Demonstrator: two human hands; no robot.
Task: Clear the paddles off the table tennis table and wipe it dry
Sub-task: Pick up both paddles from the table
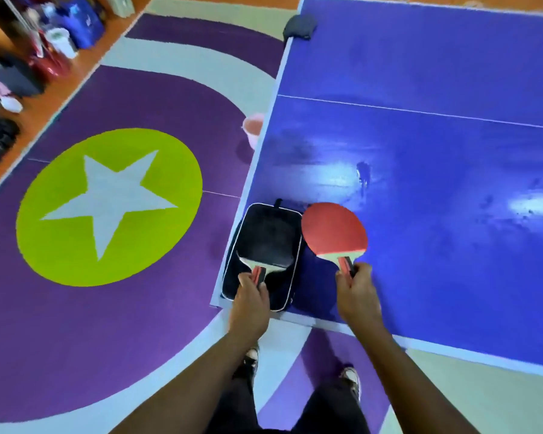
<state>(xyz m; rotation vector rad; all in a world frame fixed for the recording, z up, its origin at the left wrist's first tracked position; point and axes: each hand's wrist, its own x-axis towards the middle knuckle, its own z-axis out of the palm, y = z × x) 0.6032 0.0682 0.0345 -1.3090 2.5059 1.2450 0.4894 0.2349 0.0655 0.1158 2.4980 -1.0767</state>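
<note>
Now my left hand (250,297) grips the black paddle (265,242) over the case (284,292); my right hand (356,292) grips the red paddle (333,230) above the streaked worktop (452,151).

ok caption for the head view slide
Left hand holds the black paddle over the case, right hand holds the red paddle over the wet table.

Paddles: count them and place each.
2. The black paddle is in the left hand, over the case; the red paddle is in the right hand, over the table. The case may hide more.
</note>
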